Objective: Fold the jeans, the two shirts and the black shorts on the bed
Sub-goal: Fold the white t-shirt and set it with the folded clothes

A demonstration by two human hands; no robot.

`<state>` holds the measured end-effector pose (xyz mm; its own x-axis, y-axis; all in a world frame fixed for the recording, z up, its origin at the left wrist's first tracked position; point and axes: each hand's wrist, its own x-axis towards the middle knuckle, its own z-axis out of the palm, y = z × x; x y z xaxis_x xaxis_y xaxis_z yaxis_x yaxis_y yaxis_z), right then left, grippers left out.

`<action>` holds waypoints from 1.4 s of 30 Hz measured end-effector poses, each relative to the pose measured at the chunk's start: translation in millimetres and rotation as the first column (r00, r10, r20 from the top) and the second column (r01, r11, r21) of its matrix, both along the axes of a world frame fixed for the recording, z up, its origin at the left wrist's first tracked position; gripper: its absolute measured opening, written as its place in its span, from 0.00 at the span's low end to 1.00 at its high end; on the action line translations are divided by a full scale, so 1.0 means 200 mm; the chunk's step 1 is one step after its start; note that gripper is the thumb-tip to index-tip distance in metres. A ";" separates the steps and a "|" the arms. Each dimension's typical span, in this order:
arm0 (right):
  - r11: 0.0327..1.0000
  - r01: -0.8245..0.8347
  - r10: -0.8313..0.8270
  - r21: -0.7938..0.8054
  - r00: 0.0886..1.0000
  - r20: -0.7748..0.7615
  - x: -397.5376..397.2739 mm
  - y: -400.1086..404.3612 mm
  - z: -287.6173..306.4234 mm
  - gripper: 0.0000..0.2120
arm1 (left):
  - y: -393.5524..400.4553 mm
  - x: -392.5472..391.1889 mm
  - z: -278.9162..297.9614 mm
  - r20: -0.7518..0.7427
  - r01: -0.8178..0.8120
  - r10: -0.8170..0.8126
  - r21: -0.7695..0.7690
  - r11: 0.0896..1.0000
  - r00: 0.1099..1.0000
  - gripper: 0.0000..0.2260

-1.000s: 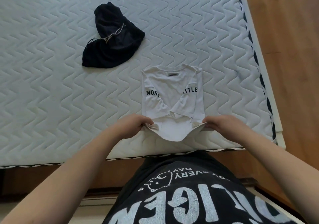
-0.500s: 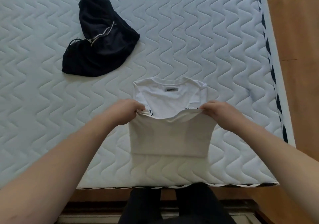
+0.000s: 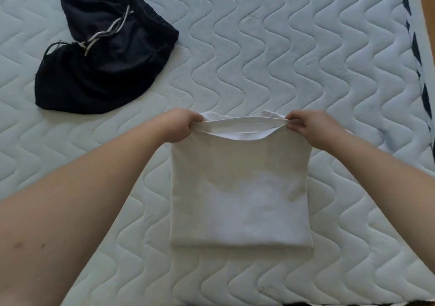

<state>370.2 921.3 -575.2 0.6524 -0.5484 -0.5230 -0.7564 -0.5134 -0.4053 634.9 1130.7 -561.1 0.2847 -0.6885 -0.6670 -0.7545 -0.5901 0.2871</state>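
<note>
While the left hand (image 3: 180,124) and right hand (image 3: 310,126) pinch its hem corners, the white shirt (image 3: 240,188) at frame centre has been doubled up to its collar; black shorts (image 3: 103,63), upper left, wait unfolded.

Quilted white mattress (image 3: 282,46) carries folded white shirt (image 3: 240,199), crumpled black shorts (image 3: 106,65) far left.

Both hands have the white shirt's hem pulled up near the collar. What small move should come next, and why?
Probably lower and release the hem. The left hand and right hand pinch the folded-over edge of the white cotton shirt just above its far edge, so the halves nearly align. The crumpled black drawstring shorts lie unfolded.
</note>
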 end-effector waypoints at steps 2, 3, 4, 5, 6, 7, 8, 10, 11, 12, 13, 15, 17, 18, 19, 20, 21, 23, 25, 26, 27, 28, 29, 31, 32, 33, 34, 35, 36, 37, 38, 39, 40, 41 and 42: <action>1.000 0.001 -0.001 -0.015 1.000 -0.019 0.02 -0.04 -0.08 0.10 | -0.03 0.03 -0.07 0.005 0.023 -0.023 0.025 0.999 1.000 0.25; 1.000 0.001 -0.002 -0.025 1.000 -0.023 0.02 -0.05 -0.12 0.10 | -0.04 0.04 -0.10 0.008 0.027 -0.027 0.029 0.999 1.000 0.24; 0.999 -0.006 0.005 -0.037 1.000 -0.024 0.03 -0.05 -0.15 0.10 | -0.05 0.05 -0.13 0.011 0.023 -0.024 0.027 0.999 1.000 0.23; 0.999 -0.015 0.014 -0.049 1.000 -0.025 0.04 -0.06 -0.18 0.10 | -0.05 0.05 -0.16 0.013 0.011 -0.011 0.021 1.000 1.000 0.22; 0.998 -0.020 0.019 -0.061 0.999 -0.026 0.05 -0.06 -0.21 0.10 | -0.06 0.05 -0.19 0.014 -0.011 0.011 0.008 1.000 1.000 0.21; 0.997 -0.019 0.017 -0.076 0.999 -0.029 0.06 -0.06 -0.22 0.10 | -0.05 0.06 -0.21 0.016 -0.042 0.042 -0.011 0.999 0.999 0.20; 0.996 -0.015 0.012 -0.090 0.999 -0.034 0.06 -0.06 -0.24 0.10 | -0.05 0.06 -0.23 0.013 -0.081 0.082 -0.034 0.996 0.997 0.19; 0.993 -0.011 0.006 -0.117 0.999 -0.044 0.05 -0.07 -0.27 0.11 | -0.03 0.08 -0.27 0.009 -0.157 0.158 -0.073 0.985 0.987 0.18; 0.992 -0.012 0.006 -0.129 0.999 -0.044 0.04 -0.07 -0.29 0.11 | -0.02 0.08 -0.28 0.015 -0.176 0.178 -0.083 0.981 0.984 0.17; 0.989 -0.007 0.002 -0.145 0.999 -0.039 0.04 -0.06 -0.30 0.11 | -0.02 0.08 -0.30 0.027 -0.184 0.187 -0.087 0.979 0.982 0.16; 0.987 0.006 -0.012 -0.159 0.999 -0.033 0.03 -0.06 -0.31 0.11 | -0.01 0.08 -0.31 0.042 -0.185 0.189 -0.089 0.979 0.981 0.16; 0.984 0.040 -0.047 -0.174 0.998 -0.036 0.03 -0.06 -0.32 0.11 | -0.01 0.07 -0.34 0.096 -0.152 0.161 -0.087 0.985 0.982 0.16; 0.988 0.056 -0.066 -0.147 0.996 -0.060 0.02 -0.07 -0.32 0.17 | -0.01 0.07 -0.37 0.171 -0.131 0.146 -0.094 0.987 0.974 0.17; 0.991 0.054 -0.063 -0.123 0.995 -0.076 0.02 -0.09 -0.32 0.20 | 0.00 0.08 -0.38 0.194 -0.155 0.173 -0.104 0.982 0.966 0.18; 0.994 0.046 -0.056 -0.101 0.994 -0.095 0.02 -0.09 -0.31 0.22 | 0.00 0.08 -0.39 0.200 -0.191 0.210 -0.110 0.975 0.957 0.19; 0.996 0.041 -0.051 -0.080 0.992 -0.116 0.03 -0.11 -0.31 0.23 | 0.01 0.09 -0.39 0.191 -0.220 0.236 -0.105 0.970 0.953 0.21; 0.997 0.039 -0.047 -0.063 0.988 -0.144 0.04 -0.11 -0.31 0.23 | 0.00 0.10 -0.39 0.171 -0.225 0.236 -0.084 0.971 0.957 0.23; 0.997 -0.004 -0.012 -0.076 0.978 -0.208 0.06 -0.11 -0.31 0.22 | -0.03 0.13 -0.37 0.129 -0.194 0.194 -0.012 0.981 0.972 0.25; 0.993 -0.069 0.046 -0.095 0.972 -0.230 0.09 -0.10 -0.29 0.19 | -0.06 0.16 -0.35 0.117 -0.132 0.126 0.046 0.990 0.985 0.22; 0.993 -0.069 0.049 -0.092 0.977 -0.206 0.09 -0.09 -0.29 0.17 | -0.07 0.18 -0.34 0.107 -0.103 0.097 0.050 0.993 0.989 0.20; 0.996 -0.046 0.031 -0.082 0.985 -0.168 0.09 -0.08 -0.28 0.16 | -0.08 0.18 -0.32 0.091 -0.079 0.075 0.040 0.996 0.993 0.18; 0.998 -0.006 -0.002 -0.063 0.992 -0.128 0.08 -0.07 -0.26 0.16 | -0.09 0.18 -0.31 0.064 -0.065 0.063 0.027 0.998 0.996 0.16; 0.998 0.037 -0.041 -0.044 0.995 -0.094 0.06 -0.06 -0.24 0.16 | -0.08 0.17 -0.29 0.030 -0.065 0.065 0.018 0.998 0.997 0.14; 0.996 0.078 -0.080 -0.046 0.996 -0.038 0.02 -0.03 -0.20 0.16 | -0.05 0.16 -0.26 -0.017 -0.094 0.094 0.013 0.995 0.995 0.13; 0.995 0.079 -0.079 -0.064 0.997 -0.013 0.00 -0.02 -0.18 0.16 | -0.02 0.16 -0.25 -0.022 -0.095 0.096 0.024 0.995 0.995 0.14; 0.993 0.079 -0.078 -0.082 0.997 0.017 -0.02 0.00 -0.16 0.15 | 0.01 0.15 -0.24 -0.018 -0.082 0.083 0.037 0.996 0.996 0.15; 0.993 0.079 -0.076 -0.090 0.996 0.045 -0.04 0.01 -0.14 0.14 | 0.03 0.15 -0.22 -0.012 -0.071 0.071 0.045 0.996 0.997 0.16; 0.993 0.078 -0.072 -0.088 0.995 0.069 -0.05 0.02 -0.11 0.12 | 0.05 0.14 -0.20 -0.004 -0.072 0.073 0.046 0.996 0.997 0.17; 0.994 0.073 -0.067 -0.079 0.995 0.078 -0.06 0.03 -0.08 0.11 | 0.07 0.13 -0.17 0.002 -0.083 0.083 0.038 0.996 0.997 0.16; 0.996 0.060 -0.054 -0.071 0.996 0.073 -0.07 0.04 -0.05 0.10 | 0.08 0.13 -0.13 0.015 -0.079 0.079 0.019 0.997 0.997 0.14; 0.997 0.037 -0.033 -0.067 0.998 0.061 -0.07 0.05 -0.01 0.09 | 0.09 0.12 -0.09 0.040 -0.056 0.056 -0.004 0.998 0.998 0.11; 0.998 0.016 -0.012 -0.063 0.999 0.053 -0.07 0.05 0.04 0.08 | 0.09 0.12 -0.04 0.063 -0.021 0.023 -0.023 1.000 0.998 0.07; 0.998 0.004 -0.001 -0.059 0.999 0.054 -0.07 0.06 0.10 0.07 | 0.09 0.11 0.03 0.074 0.011 -0.008 -0.039 0.999 0.997 0.06; 0.999 0.004 -0.001 -0.048 0.998 0.069 -0.07 0.06 0.16 0.06 | 0.10 0.11 0.10 0.078 0.031 -0.027 -0.057 0.998 0.997 0.06; 0.999 0.013 -0.009 -0.036 0.995 0.099 -0.07 0.05 0.23 0.08 | 0.10 0.11 0.18 0.083 0.039 -0.033 -0.078 0.996 0.996 0.06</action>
<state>357.1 931.8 -529.4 0.6937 -0.5734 -0.4359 -0.7194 -0.5211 -0.4594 656.5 1149.8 -524.7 0.3099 -0.7490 -0.5856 -0.7975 -0.5401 0.2688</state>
